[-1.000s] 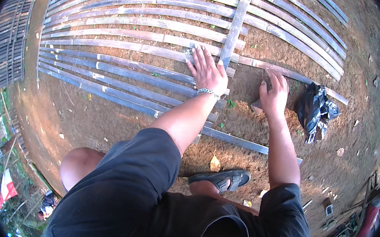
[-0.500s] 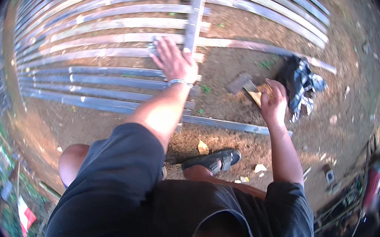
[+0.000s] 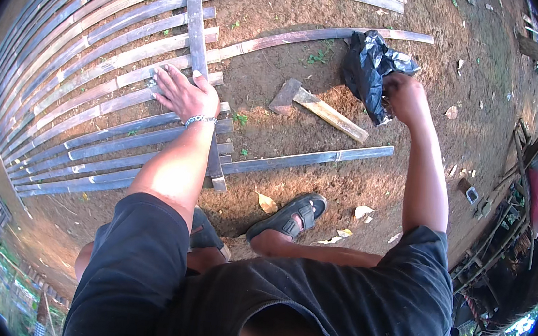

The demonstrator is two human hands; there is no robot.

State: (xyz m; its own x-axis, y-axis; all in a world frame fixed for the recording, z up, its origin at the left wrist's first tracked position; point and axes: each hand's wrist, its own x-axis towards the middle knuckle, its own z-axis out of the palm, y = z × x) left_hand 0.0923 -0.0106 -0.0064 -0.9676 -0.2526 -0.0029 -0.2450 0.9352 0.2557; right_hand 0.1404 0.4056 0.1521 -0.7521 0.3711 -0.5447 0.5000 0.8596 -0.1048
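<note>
My left hand (image 3: 188, 94) lies flat on the bamboo slats (image 3: 121, 80), fingers spread, beside the flat crosspiece (image 3: 195, 29) that runs over them. A chain bracelet circles its wrist. Over at the right, my right hand (image 3: 410, 99) is at a crumpled black plastic bag (image 3: 366, 67); its fingers reach into the bag's folds, and their tips are hidden. Between my hands a hatchet (image 3: 333, 117) rests on the soil, its wooden handle angled toward me and its dark metal head toward the slats.
One long slat (image 3: 309, 161) sticks out to the right, close to my sandalled foot (image 3: 290, 219). Dry leaves (image 3: 266, 202) are scattered on the dirt. A small metal-rimmed object (image 3: 469, 192) lies farther right, near piled sticks (image 3: 487, 243).
My right hand has moved from the hatchet's handle to the black bag, leaving the hatchet on the ground. My left hand stays on the slats. The whole view has swung round.
</note>
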